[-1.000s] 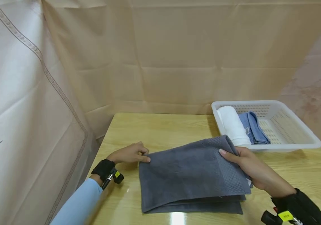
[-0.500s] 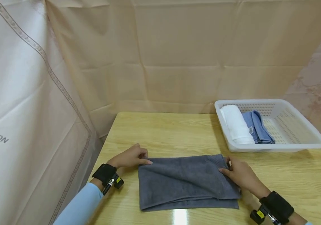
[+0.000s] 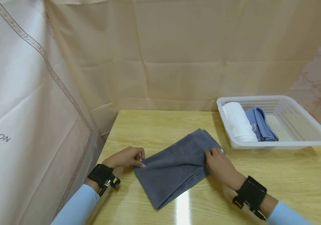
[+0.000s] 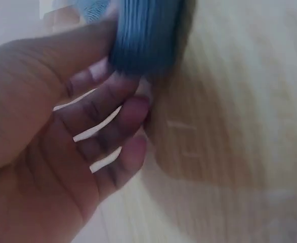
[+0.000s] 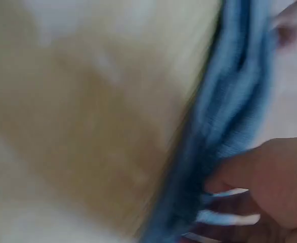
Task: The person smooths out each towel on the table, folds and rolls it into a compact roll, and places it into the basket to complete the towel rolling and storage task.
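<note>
A folded dark grey towel lies slanted on the wooden table, its right end turned toward the back. My left hand pinches its left corner between thumb and fingers; in the left wrist view the thumb lies against the towel's folded edge and the other fingers curl below it. At the right end my right hand grips the near-right side of the towel. The right wrist view, blurred, has the thumb pressed on the layered towel edge, with the fingers partly hidden behind it.
A white perforated plastic basket stands at the back right of the table. Inside are a rolled white towel and a folded blue towel. Beige cloth hangs behind, and a pale cover rises at the left.
The towel's right end came down from its lifted position, then swung toward the back, so it now lies slanted. My right hand moved left along it; my left hand stays at the left corner.
</note>
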Available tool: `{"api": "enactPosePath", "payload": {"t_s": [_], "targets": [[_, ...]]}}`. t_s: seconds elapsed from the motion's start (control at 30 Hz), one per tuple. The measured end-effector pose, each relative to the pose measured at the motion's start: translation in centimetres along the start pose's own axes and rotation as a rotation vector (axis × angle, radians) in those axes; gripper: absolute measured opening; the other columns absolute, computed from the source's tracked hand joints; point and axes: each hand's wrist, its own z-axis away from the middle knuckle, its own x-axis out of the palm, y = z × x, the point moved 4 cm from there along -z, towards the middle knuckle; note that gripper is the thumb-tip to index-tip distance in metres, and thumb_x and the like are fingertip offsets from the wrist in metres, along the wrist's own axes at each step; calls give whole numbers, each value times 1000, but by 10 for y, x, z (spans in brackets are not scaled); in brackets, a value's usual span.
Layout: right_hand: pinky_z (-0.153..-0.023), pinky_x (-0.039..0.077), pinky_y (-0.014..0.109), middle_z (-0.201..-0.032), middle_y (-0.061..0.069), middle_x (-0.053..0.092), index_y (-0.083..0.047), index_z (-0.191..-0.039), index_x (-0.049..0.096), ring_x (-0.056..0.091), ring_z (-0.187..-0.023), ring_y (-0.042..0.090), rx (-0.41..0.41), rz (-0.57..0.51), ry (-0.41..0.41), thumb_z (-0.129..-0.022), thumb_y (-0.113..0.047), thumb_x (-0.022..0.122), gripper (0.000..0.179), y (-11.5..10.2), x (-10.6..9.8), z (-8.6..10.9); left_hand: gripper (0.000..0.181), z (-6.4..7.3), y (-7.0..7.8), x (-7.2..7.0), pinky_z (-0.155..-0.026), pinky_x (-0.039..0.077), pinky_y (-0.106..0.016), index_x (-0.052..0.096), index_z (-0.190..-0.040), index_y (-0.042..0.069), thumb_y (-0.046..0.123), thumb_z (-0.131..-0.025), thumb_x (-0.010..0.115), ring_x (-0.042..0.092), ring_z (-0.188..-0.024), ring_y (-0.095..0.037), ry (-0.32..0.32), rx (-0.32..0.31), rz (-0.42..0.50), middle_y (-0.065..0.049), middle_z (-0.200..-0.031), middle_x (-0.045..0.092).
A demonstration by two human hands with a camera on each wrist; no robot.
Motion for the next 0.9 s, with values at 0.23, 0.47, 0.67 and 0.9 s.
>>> {"api": "enactPosePath", "payload": {"t_s": [0.23,0.47,0.67,0.9], "targets": [[-96,49,58,-129,37,56,13,-133,56,54,-119,54,68,-42,-24,-91,8,68,44,46,36,-63,72,-19,39,37,-95,46,-38,55,-139,22,48,-78,85,47,-120,-22,60,231,-252,-9,-135,48],[-64,50,47,-97,26,60,10,-130,45,61,-78,35,422,-433,-102,-97,-19,70,50,42,21,-57,90,-33,72,58,-110,36,-50,48,-152,20,73,-82,64,33,-149,-23,26,329,-559,-3,-160,39],[-59,47,35,-77,10,60,3,-146,32,59,-66,20,429,-756,-340,-92,-10,78,72,21,15,-39,104,-29,76,55,-113,32,-52,35,-160,13,82,-84,51,34,-147,-28,52,235,-655,-7,-164,34],[-55,43,31,-72,1,59,2,-139,40,54,-60,14,317,-629,-243,-89,5,74,61,15,4,-22,106,-24,78,54,-111,34,-52,39,-159,11,84,-83,49,39,-140,-31,71,228,-731,-7,-161,39]]}}
